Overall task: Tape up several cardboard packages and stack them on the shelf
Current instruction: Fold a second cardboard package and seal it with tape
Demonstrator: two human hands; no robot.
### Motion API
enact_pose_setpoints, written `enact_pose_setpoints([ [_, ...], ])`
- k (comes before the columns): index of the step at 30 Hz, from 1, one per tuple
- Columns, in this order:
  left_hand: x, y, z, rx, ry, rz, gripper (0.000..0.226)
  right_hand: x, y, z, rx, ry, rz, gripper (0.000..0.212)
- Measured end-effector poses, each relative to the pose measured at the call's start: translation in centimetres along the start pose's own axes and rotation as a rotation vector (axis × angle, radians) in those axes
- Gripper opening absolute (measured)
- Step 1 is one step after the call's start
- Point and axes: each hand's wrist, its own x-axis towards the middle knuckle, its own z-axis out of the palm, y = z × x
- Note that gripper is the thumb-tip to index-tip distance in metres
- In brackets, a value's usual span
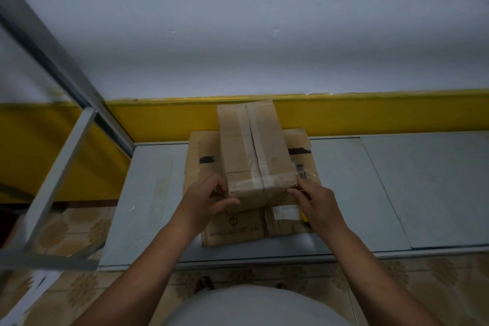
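So the long taped box (254,151) is lying lengthwise on top of 2 other cartons, far end pointing at the shelf board's back edge, near end short of the front edge. Clear tape runs down its top seam and across the near end.

Left hand (209,198) has the near left corner, thumb laid across the front face, fingers curled round the side. Right hand (318,205) is curled onto the near right corner, fingertips pinching it. Something yellow and dark pokes out under that hand, can't tell what it is.

Underneath, the printed box (232,231) is on the left, with upside-down size lettering on its top near the front edge, and the labelled box (287,218) is tight against it on the right. Both show strips of black tape (207,159).

The whole stack sits toward the left end of the grey shelf board (357,188), near the metal shelf post (79,82). Behind the back edge there's a yellow wall band (370,114), and below the front edge patterned floor tiles (397,272)
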Motion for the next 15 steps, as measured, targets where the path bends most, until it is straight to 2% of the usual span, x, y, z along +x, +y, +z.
enact_pose_setpoints([
  [5, -0.3, -0.3, -0.3, 0.054, 0.013, 0.026, 0.033, 0.2, 0.0, -0.5, -0.048, -0.034, -0.076, 0.023],
  [10, -0.4, -0.3, -0.8, 0.168, 0.024, 0.080, 0.038, 0.0, -0.2, -0.9, -0.114, 0.119, -0.026, 0.027],
  [15, -0.3, -0.2, -1.0, 0.177, 0.030, 0.082, 0.039, 0.3, -0.4, -1.2, -0.166, 0.110, -0.065, 0.004],
])
